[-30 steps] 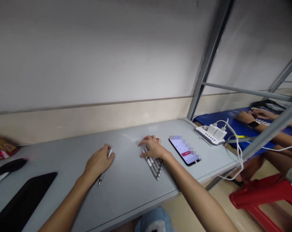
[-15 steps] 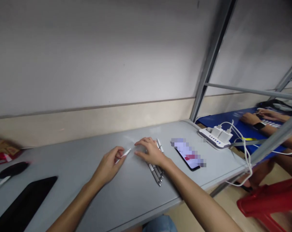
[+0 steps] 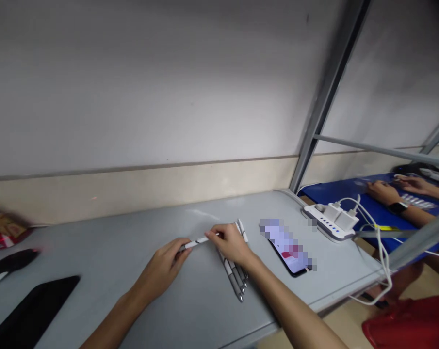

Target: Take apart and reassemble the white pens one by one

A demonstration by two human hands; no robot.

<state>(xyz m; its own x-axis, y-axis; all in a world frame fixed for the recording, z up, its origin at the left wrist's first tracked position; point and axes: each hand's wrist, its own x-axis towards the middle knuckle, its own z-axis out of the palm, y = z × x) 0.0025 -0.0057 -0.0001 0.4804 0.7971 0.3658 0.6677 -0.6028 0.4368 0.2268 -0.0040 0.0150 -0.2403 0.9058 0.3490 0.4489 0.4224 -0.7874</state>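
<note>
A white pen (image 3: 197, 242) with a grey grip is held between both hands above the grey desk (image 3: 190, 310). My left hand (image 3: 168, 264) is closed on its grey end, at the left. The fingers of my right hand (image 3: 232, 245) pinch the pen's other end, whose tip they hide. Just beneath and beside the right hand lies a bunch of several white-and-grey pens (image 3: 234, 281), side by side with silver tips toward me; the hand and wrist cover part of them.
Right of the pens lies a phone (image 3: 286, 249), its lit screen partly blurred. Behind it is a white power strip (image 3: 328, 224) with plugs and cables. A black slab-like object (image 3: 33, 310) and a red snack bag (image 3: 6, 232) are at left. Another person's hands (image 3: 384, 193) work over a blue table.
My right hand, open and apart from the pen before, has closed on its far end. The pen now lies more level between both hands. The view has shifted slightly.
</note>
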